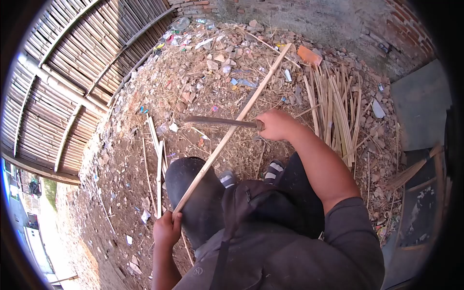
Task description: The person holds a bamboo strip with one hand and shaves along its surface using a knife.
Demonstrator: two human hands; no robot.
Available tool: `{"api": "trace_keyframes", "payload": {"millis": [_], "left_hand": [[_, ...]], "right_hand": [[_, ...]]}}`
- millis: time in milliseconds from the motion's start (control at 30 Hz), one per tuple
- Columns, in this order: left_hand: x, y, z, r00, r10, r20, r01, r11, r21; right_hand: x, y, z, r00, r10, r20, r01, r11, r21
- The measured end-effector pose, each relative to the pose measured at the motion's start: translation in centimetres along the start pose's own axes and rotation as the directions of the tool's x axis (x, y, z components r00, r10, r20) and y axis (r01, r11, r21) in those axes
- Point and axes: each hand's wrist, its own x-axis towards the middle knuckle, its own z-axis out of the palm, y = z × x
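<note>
A long pale bamboo strip (251, 100) slants from my left knee up and away to the right. Its near end is gripped by my left hand (166, 228), thumb along the strip. My right hand (277, 124) is closed round the handle of a machete (217, 121), whose dark blade points left and crosses over the strip near its middle. The fingers of my right hand face partly away from the camera.
Split bamboo strips (333, 108) lie in a pile at the right, beside an orange brick (309, 55). More strips (159, 169) lie to the left. Rubble and litter cover the ground. A bamboo fence (72, 72) stands left, a brick wall (309, 24) behind, a grey panel (419, 108) right.
</note>
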Motion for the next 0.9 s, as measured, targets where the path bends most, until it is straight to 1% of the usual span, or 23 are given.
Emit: {"api": "trace_keyframes", "payload": {"millis": [33, 133, 167, 200, 233, 333, 367, 467, 500, 600, 633, 667, 700, 800, 833, 900], "left_hand": [[0.1, 0.0, -0.1, 1.0, 0.0, 0.011, 0.0, 1.0, 0.01], [0.2, -0.3, 0.0, 1.0, -0.001, 0.022, 0.001, 1.0, -0.003], [0.1, -0.2, -0.1, 1.0, -0.008, 0.027, 0.008, 1.0, -0.019], [0.1, -0.3, 0.0, 1.0, -0.012, 0.029, 0.013, 0.999, -0.039], [0.2, -0.7, 0.8, 1.0, -0.014, 0.02, 0.015, 1.0, -0.026], [0.2, -0.7, 1.0, 0.999, -0.025, 0.028, 0.027, 0.998, -0.048], [0.4, -0.7, 0.9, 0.999, -0.018, 0.032, 0.02, 0.999, -0.047], [0.2, -0.3, 0.1, 0.997, -0.02, 0.073, 0.024, 0.999, -0.044], [0.3, 0.1, -0.3, 0.995, -0.03, 0.095, 0.034, 0.999, -0.041], [0.7, -0.4, -0.3, 0.994, -0.019, 0.105, 0.024, 0.999, -0.048], [0.8, -0.8, 0.1, 0.995, -0.013, 0.1, 0.019, 0.998, -0.059], [0.7, -1.0, 0.3, 0.996, -0.004, 0.092, 0.011, 0.997, -0.072], [0.6, -0.8, 0.4, 0.995, -0.037, 0.088, 0.041, 0.998, -0.047], [0.4, -0.2, 0.3, 0.998, -0.038, 0.049, 0.039, 0.999, -0.024], [0.4, -0.1, 0.1, 0.999, -0.031, 0.042, 0.032, 0.999, -0.024], [0.2, 0.1, 0.0, 0.999, -0.022, 0.042, 0.023, 0.999, -0.025]], "right_hand": [[-0.9, -2.0, -0.8, 0.997, -0.039, 0.062, 0.044, 0.996, -0.08], [-1.0, -2.5, -0.9, 0.979, -0.144, 0.147, 0.164, 0.977, -0.138], [-0.1, -1.1, -0.3, 0.991, -0.094, 0.099, 0.098, 0.994, -0.039], [1.3, 1.6, 0.7, 0.998, -0.037, 0.053, 0.034, 0.998, 0.059], [2.1, 3.4, 0.9, 1.0, 0.024, 0.009, -0.025, 0.988, 0.154], [2.1, 4.5, -0.4, 0.979, 0.156, -0.133, -0.122, 0.964, 0.236], [2.0, 4.3, 0.1, 0.973, 0.143, -0.18, -0.104, 0.972, 0.21], [0.3, 0.6, -0.2, 0.998, 0.006, -0.062, -0.001, 0.998, 0.07], [-0.4, -0.7, -0.5, 0.996, -0.084, -0.02, 0.083, 0.996, -0.032], [-1.3, -2.3, -1.6, 0.979, -0.197, 0.053, 0.203, 0.969, -0.139], [-0.4, -1.0, -0.7, 0.991, -0.134, 0.018, 0.135, 0.989, -0.055], [1.2, 1.8, 0.4, 0.998, -0.066, -0.015, 0.067, 0.997, 0.029], [1.7, 2.4, 0.1, 0.999, 0.004, -0.047, 0.001, 0.994, 0.11], [1.9, 3.2, -0.7, 0.986, 0.153, -0.064, -0.138, 0.971, 0.194], [1.5, 2.5, -0.5, 0.984, 0.148, -0.097, -0.131, 0.978, 0.161], [0.7, 0.8, 0.2, 0.997, 0.013, -0.077, -0.008, 0.998, 0.066]]}}
